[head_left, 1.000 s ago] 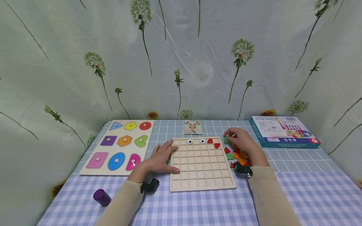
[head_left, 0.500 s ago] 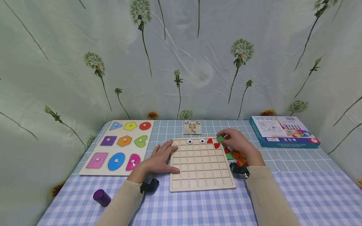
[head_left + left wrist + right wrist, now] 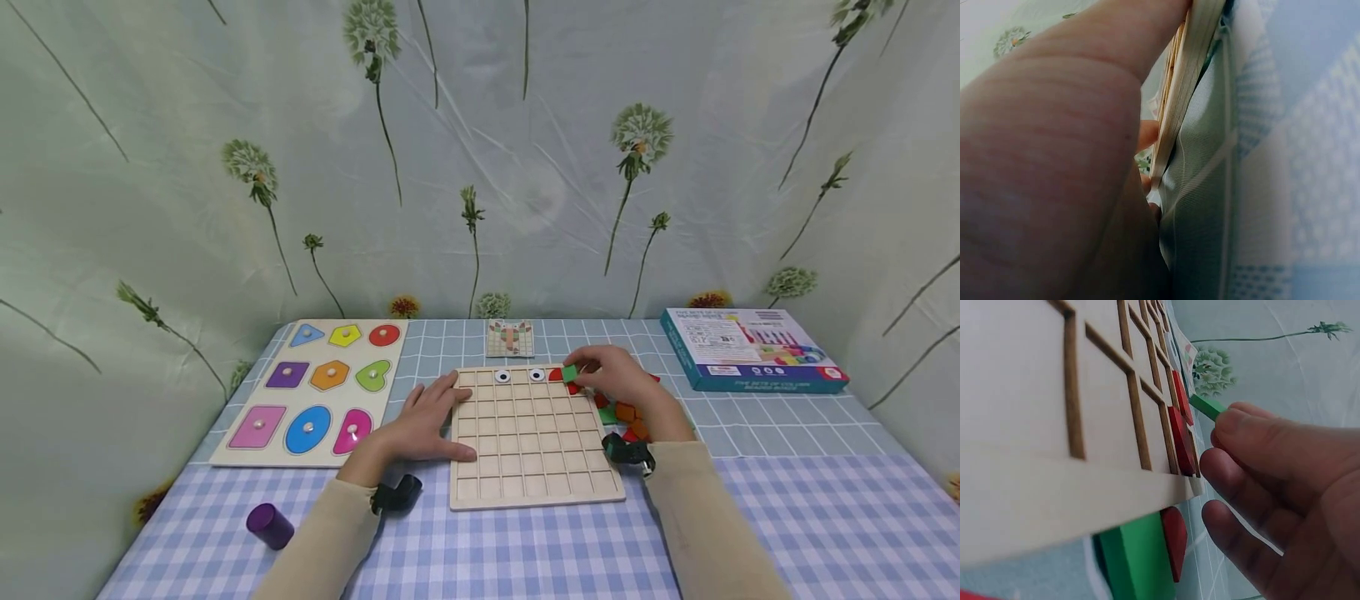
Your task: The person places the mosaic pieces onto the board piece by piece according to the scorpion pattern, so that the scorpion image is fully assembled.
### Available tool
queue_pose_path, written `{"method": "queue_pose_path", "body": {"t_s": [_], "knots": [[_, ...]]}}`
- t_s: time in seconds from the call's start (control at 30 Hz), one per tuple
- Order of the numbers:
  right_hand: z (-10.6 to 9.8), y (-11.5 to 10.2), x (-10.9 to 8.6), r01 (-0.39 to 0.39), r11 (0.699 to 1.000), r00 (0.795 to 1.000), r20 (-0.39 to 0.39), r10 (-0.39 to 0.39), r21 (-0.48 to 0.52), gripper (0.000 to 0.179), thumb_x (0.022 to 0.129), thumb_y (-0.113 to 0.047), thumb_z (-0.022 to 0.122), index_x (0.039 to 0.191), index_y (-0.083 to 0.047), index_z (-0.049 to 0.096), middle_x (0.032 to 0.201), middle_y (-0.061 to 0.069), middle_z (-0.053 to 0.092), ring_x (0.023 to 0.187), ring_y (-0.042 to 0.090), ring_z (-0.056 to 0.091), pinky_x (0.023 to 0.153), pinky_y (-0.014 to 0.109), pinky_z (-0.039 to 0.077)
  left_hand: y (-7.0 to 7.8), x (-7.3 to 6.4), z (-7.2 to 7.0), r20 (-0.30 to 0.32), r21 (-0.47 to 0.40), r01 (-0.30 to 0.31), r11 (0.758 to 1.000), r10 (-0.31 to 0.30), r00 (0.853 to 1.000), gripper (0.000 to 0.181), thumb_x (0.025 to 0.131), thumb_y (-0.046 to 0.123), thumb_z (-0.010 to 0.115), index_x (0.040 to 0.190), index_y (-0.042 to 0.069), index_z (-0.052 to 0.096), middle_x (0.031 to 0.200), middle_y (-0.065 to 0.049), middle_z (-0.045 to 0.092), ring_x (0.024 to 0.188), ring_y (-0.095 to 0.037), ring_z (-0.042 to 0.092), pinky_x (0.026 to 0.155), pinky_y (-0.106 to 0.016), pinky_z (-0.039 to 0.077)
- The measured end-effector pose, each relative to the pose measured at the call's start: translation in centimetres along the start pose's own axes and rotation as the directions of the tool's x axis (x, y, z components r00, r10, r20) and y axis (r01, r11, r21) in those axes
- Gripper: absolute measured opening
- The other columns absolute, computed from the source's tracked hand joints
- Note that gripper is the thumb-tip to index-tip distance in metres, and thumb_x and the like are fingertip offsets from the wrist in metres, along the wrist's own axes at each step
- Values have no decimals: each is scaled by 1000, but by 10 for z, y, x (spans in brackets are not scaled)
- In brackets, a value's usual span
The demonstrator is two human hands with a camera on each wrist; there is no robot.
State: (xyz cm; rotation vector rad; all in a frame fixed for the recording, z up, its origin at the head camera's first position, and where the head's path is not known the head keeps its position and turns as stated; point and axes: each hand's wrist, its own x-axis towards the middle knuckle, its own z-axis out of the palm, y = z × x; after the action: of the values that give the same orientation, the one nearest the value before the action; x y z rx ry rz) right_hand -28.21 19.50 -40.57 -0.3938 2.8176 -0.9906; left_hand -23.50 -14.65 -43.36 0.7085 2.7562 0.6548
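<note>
My right hand (image 3: 618, 377) pinches a green square tile (image 3: 570, 373) between thumb and fingers, over the top right corner of a wooden grid board (image 3: 517, 442). In the right wrist view the green tile (image 3: 1207, 406) is seen edge-on, close beside the red quarter-round tiles (image 3: 1182, 440) set in the grid. Two round eye tiles (image 3: 502, 377) sit along the board's top row. With fingers spread, my left hand (image 3: 423, 423) rests on the board's left edge. The left wrist view shows that thumb large against the board's side (image 3: 1188, 75).
Loose orange (image 3: 626, 412), red and green tiles lie right of the board, partly under my right wrist. A small pattern card (image 3: 511, 339) stands behind it. Left are a knobbed shape puzzle (image 3: 311, 392) and a purple cylinder (image 3: 270, 526); back right, a flat box (image 3: 753, 350).
My right hand has carried the green tile leftward from the loose tiles, across the board's edge to its top right corner. The left hand has stayed put on the board.
</note>
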Motion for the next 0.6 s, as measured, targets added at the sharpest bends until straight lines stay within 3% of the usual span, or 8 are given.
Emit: {"method": "queue_pose_path", "body": {"t_s": [0.37,0.6], "knots": [[4,-2,1,78,997,994,73,-78,12,25,91,-13,72,115,-9,72,109,10,68,91,21,58,72,28,51,0,1,1,-4,2,4,1000,-4,1000,98,74,61,78,153,19,38,170,-8,11,157,-31,9,126,-58,0],[10,-4,1,115,993,991,66,-113,-25,21,89,-13,74,111,-12,74,106,8,63,89,19,52,74,30,47,-1,2,2,-4,3,8,1000,-8,1000,99,74,62,78,153,20,38,170,-8,11,157,-30,9,127,-57,0]]}}
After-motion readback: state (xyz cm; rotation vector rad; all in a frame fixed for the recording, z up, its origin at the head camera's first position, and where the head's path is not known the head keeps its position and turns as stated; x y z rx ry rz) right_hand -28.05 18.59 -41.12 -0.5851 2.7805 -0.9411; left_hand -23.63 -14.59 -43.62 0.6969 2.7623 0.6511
